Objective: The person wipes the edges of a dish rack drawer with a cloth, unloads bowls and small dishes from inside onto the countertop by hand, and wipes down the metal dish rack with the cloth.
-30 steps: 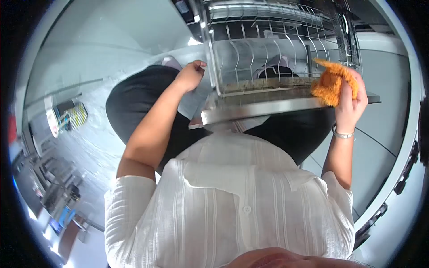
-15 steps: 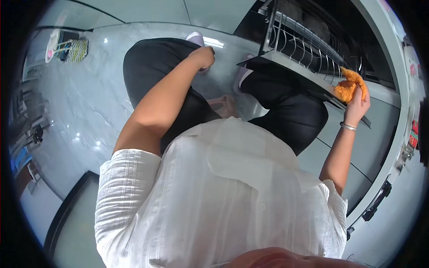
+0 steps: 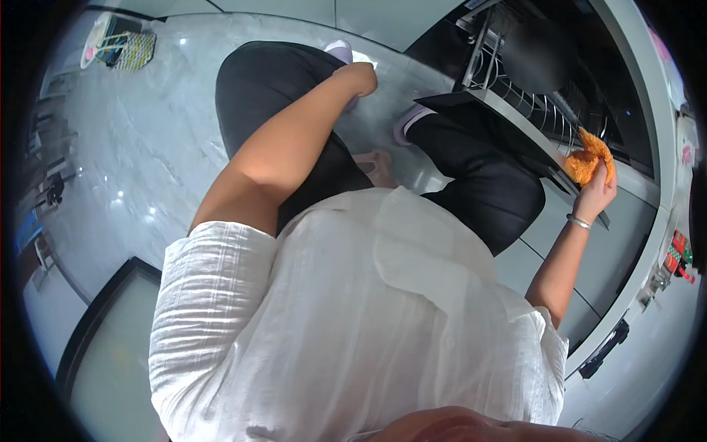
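Note:
My right hand (image 3: 595, 197) grips an orange fluffy cloth (image 3: 589, 158), its fingers closed round the lower part. The cloth is at the near right end of a pulled-out drawer's front panel (image 3: 526, 127), beside the wire rack (image 3: 536, 103) inside. A silver bangle (image 3: 579, 221) circles the right wrist. My left hand (image 3: 359, 78) hangs over my bent left knee, back of the hand up. Its fingers turn downward and are mostly hidden, so whether it holds anything cannot be seen.
The open drawer stands out from the dark cabinet (image 3: 626, 96) beside my right knee. A countertop edge (image 3: 648, 147) runs along the right. On the grey floor (image 3: 169, 132) at far left sits a woven basket (image 3: 135, 53). A dark-framed glass panel (image 3: 110, 331) is at lower left.
My right hand and the orange cloth show slightly lower and further right, as the whole view has shifted. A dark round blur now covers part of the drawer. The cloth stays held.

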A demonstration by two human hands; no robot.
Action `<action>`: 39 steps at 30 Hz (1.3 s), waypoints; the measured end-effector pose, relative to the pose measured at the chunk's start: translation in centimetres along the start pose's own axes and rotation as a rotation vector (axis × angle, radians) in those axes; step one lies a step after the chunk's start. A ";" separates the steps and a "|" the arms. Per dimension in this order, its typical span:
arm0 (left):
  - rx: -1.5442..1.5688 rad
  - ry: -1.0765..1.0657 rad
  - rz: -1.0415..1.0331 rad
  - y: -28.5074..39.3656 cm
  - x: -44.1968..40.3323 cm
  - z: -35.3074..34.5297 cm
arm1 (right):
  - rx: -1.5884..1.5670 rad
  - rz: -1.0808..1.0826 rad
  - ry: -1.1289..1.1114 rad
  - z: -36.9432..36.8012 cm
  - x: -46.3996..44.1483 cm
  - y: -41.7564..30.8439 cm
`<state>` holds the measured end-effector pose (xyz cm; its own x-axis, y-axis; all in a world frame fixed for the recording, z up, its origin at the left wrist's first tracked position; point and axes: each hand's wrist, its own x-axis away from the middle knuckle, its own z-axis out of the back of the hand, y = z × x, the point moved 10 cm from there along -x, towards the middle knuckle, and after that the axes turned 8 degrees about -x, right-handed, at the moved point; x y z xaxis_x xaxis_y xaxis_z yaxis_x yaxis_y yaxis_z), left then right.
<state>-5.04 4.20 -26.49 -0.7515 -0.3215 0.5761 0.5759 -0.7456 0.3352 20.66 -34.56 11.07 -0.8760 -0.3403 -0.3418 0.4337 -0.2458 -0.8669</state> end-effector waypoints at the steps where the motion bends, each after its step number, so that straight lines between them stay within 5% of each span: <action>1: -0.018 -0.020 0.019 0.2 0.1 -0.1 | -0.003 -0.006 0.001 -0.1 0.0 0.0; 17: -0.010 -0.025 0.117 0.0 1.1 1.1 | 0.024 0.009 -0.007 0.0 -0.8 0.6; 20: 0.126 0.145 0.095 -0.8 3.2 4.6 | 0.019 0.016 -0.008 0.1 -0.6 0.3; 24: 0.395 0.395 0.356 -7.2 5.7 7.0 | 0.034 0.038 -0.019 0.1 -0.7 0.6; 28: 0.142 0.145 0.453 -11.5 2.9 5.2 | 0.041 0.023 -0.031 -0.3 -0.4 -0.1; 29: -0.127 0.003 0.325 -11.5 0.4 3.8 | 0.031 0.018 -0.033 -0.3 -0.3 0.1; 32: 0.154 0.172 0.516 -13.0 0.8 3.5 | -0.035 -0.109 -0.030 -0.2 0.1 0.6; 39: -0.119 -0.051 0.344 -12.2 -3.4 -7.0 | 0.102 -0.213 -0.026 0.2 0.1 0.4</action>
<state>-11.80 10.29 -37.78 -0.5019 -0.5381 0.6772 0.7484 -0.6627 0.0281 20.79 -34.83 10.79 -0.9449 -0.2936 -0.1451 0.2603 -0.4044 -0.8768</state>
